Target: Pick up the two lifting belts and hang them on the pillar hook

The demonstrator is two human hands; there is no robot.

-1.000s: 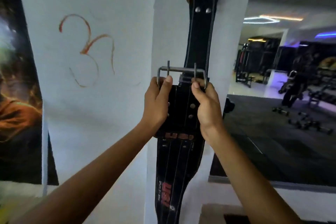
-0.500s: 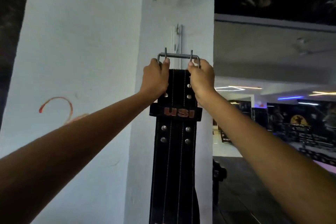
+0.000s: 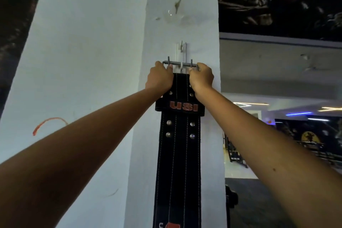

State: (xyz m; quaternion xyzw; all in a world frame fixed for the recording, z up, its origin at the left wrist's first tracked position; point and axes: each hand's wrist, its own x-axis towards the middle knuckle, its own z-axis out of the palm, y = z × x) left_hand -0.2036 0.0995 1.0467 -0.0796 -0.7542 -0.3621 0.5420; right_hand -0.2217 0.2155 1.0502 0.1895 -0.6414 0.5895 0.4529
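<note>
since the earlier frame both hands have carried the buckle higher up the pillar, so its top bar now sits level with the curl of the hook rather than below the bracket. going left to right: an orange scrawl (image 3: 48,123) marks the broad white face of the pillar (image 3: 88,61); the left hand (image 3: 160,79) is closed around the left end of the buckle (image 3: 180,64) and the top corner of the lifting belt (image 3: 179,153); the white hook (image 3: 182,55) sits between the two hands, its lower curl crossing just in front of or behind the bar — which, i cannot tell; the right hand (image 3: 200,79) is closed on the buckle's right end. two prongs stand up from the bar. the black belt hangs straight down the narrow pillar face, its keeper loop reading "usi" in red, with steel rivets below it. only this one belt can be made out clearly — whether another hangs behind it is hidden. to the right a dim gym floor (image 3: 259,203) shows.
</note>
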